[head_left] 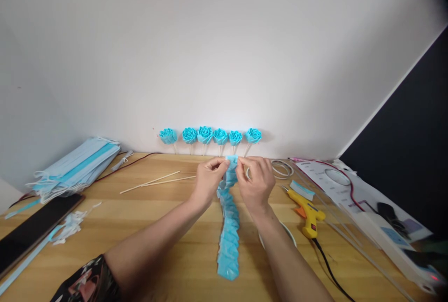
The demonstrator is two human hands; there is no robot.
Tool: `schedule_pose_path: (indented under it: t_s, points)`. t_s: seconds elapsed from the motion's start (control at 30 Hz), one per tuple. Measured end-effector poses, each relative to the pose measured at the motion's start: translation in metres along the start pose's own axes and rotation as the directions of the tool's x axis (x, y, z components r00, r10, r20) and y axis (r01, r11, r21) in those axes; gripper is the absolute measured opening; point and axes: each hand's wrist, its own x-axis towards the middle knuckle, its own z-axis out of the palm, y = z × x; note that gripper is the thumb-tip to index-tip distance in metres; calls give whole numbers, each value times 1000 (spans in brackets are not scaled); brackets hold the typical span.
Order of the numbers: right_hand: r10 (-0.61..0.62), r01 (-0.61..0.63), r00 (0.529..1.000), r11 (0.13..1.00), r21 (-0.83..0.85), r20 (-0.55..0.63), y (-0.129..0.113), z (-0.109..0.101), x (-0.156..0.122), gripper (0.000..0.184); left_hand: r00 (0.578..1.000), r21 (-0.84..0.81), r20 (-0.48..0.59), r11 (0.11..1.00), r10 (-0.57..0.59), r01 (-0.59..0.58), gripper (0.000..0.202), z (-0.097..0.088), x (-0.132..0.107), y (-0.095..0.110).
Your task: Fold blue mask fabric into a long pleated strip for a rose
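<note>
A long strip of pleated blue fabric (229, 227), like face mask material, hangs down toward the front of the table. Its upper end is pinched on the left side by my left hand (210, 176), thumb against fingers. On the right side of the same end, my right hand (257, 180) grips the strip between thumb and forefinger. Behind my hands, several blue fabric flowers (205, 135) on thin sticks lean in a row against the wall. Thin wooden sticks (154, 183) lie left of my left hand.
A stack of blue face masks (77, 164) and a dark phone (38, 232) lie at the left, near white scraps (72, 225). To the right are a yellow glue gun (308, 211) with its black cord, a roll (282, 169) and a white power strip (392, 241).
</note>
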Motion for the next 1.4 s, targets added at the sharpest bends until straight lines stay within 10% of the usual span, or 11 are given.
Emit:
schedule_pose_path:
  t_s: [0.8,0.97,1.4]
  points:
    - [118,-152,982,954,258,145,-1,-4,3,25,999,-42,45,999,-13,15,31,-2,4,6]
    - [399,-424,906,843,332,143,9,-6,6,25,996,-78,72,996,-47,53,33,-3,4,11]
    - [530,-688,726,568,451,439,8,-5,9,38,992,-113,120,993,-29,43,34,-5,5,9]
